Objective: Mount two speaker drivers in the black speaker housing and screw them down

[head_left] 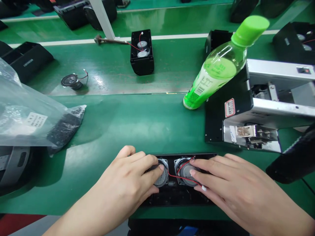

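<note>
A green table (137, 124) fills the frame. At lower centre lies a black speaker housing (177, 193) holding two round speaker drivers. The left hand (130, 177) rests curled fingers on the left driver (162, 175); the right hand (231, 186) lays extended fingers on the right driver (185, 170) and its red wire (180, 178). A green bottle (219, 68) stands upper right.

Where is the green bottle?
In the head view, the green bottle stands on the green table, upper right, right beside the black and silver machine and beyond the right hand.
</note>
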`<move>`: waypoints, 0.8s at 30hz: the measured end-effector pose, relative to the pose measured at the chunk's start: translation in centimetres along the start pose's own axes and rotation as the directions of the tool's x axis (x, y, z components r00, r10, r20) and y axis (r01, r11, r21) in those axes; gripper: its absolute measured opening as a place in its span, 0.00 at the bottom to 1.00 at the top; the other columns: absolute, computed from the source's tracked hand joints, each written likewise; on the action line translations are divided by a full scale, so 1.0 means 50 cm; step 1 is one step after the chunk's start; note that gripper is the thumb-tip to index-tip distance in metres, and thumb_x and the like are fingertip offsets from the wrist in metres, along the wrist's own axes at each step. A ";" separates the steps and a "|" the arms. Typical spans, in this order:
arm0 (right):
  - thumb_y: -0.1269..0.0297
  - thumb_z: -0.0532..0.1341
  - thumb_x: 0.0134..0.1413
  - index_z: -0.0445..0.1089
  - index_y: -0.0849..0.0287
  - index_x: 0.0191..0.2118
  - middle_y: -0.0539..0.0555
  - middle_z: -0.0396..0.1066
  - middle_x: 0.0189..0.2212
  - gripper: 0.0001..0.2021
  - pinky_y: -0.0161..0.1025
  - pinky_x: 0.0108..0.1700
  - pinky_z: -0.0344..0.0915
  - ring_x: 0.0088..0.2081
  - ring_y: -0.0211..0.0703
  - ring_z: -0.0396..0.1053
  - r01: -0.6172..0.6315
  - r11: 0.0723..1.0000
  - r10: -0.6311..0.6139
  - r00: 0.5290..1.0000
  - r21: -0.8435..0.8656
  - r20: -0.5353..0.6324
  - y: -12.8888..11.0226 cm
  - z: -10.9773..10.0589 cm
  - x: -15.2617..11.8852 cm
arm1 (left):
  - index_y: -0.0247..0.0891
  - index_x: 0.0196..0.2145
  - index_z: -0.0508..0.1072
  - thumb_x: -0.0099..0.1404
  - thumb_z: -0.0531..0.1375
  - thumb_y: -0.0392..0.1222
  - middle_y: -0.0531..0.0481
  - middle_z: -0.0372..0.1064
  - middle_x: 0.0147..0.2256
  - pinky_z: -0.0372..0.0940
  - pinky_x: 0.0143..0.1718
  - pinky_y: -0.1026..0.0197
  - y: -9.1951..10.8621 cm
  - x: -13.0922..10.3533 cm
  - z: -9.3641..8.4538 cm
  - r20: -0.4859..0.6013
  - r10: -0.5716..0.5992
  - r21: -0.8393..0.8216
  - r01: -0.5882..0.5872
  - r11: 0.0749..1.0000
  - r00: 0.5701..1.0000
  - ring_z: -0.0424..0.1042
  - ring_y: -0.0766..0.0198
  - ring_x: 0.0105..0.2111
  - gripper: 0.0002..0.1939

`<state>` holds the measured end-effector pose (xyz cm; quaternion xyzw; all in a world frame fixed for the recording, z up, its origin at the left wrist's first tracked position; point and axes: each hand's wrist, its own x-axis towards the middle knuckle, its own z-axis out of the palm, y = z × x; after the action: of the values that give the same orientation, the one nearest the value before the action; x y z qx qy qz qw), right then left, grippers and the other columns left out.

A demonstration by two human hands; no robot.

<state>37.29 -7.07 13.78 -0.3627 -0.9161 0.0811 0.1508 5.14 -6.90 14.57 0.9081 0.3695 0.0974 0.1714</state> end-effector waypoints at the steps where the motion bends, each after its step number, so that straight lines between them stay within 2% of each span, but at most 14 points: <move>1: 0.63 0.54 0.81 0.80 0.50 0.54 0.45 0.81 0.55 0.15 0.47 0.58 0.60 0.49 0.42 0.74 0.003 1.000 -0.003 1.000 -0.012 -0.002 -0.002 0.000 -0.002 | 0.41 0.58 0.75 0.82 0.59 0.42 0.48 0.75 0.51 0.51 0.46 0.48 0.001 0.000 0.001 -0.001 -0.002 -0.005 0.002 1.000 1.000 0.70 0.59 0.40 0.11; 7: 0.64 0.54 0.80 0.79 0.51 0.56 0.46 0.79 0.58 0.15 0.49 0.61 0.60 0.51 0.45 0.74 0.002 0.998 -0.001 1.000 -0.063 0.015 -0.010 0.005 -0.010 | 0.42 0.58 0.75 0.83 0.58 0.42 0.49 0.76 0.51 0.51 0.49 0.47 0.001 0.004 0.003 -0.009 0.007 -0.023 -0.007 1.000 1.000 0.71 0.60 0.39 0.11; 13: 0.64 0.54 0.80 0.79 0.52 0.50 0.46 0.81 0.52 0.14 0.50 0.59 0.60 0.48 0.45 0.74 -0.026 0.996 0.024 0.999 -0.084 -0.031 -0.024 0.010 -0.005 | 0.42 0.58 0.75 0.80 0.62 0.40 0.49 0.76 0.50 0.55 0.55 0.47 -0.003 -0.001 0.011 -0.026 0.013 -0.025 -0.013 1.000 1.000 0.74 0.58 0.43 0.12; 19: 0.66 0.52 0.81 0.80 0.53 0.47 0.46 0.82 0.49 0.17 0.51 0.53 0.61 0.46 0.46 0.75 -0.017 0.993 0.011 0.998 -0.113 -0.061 -0.029 0.011 0.001 | 0.41 0.53 0.77 0.76 0.66 0.39 0.49 0.78 0.48 0.61 0.47 0.50 0.000 0.006 0.012 -0.096 0.042 0.020 -0.040 0.999 0.995 0.72 0.59 0.37 0.10; 21: 0.66 0.51 0.81 0.80 0.53 0.47 0.46 0.83 0.48 0.18 0.51 0.50 0.62 0.45 0.47 0.76 -0.024 0.992 0.015 0.998 -0.125 -0.067 -0.029 0.008 0.008 | 0.41 0.53 0.77 0.76 0.66 0.40 0.48 0.78 0.47 0.63 0.47 0.49 -0.001 0.010 0.012 -0.100 0.049 0.024 -0.047 0.999 0.994 0.74 0.59 0.37 0.09; 24: 0.64 0.51 0.81 0.79 0.54 0.48 0.46 0.83 0.48 0.18 0.51 0.46 0.67 0.44 0.46 0.78 -0.033 0.992 0.025 0.997 -0.123 -0.067 -0.027 0.007 0.018 | 0.40 0.54 0.76 0.77 0.65 0.40 0.48 0.78 0.48 0.63 0.53 0.46 -0.006 0.012 0.014 -0.083 0.061 0.025 -0.059 0.998 0.995 0.78 0.57 0.41 0.10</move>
<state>35.68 -7.44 14.01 -0.3872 -0.9085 0.0143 0.1567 5.61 -6.45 13.83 0.9158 0.3499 0.1363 0.1423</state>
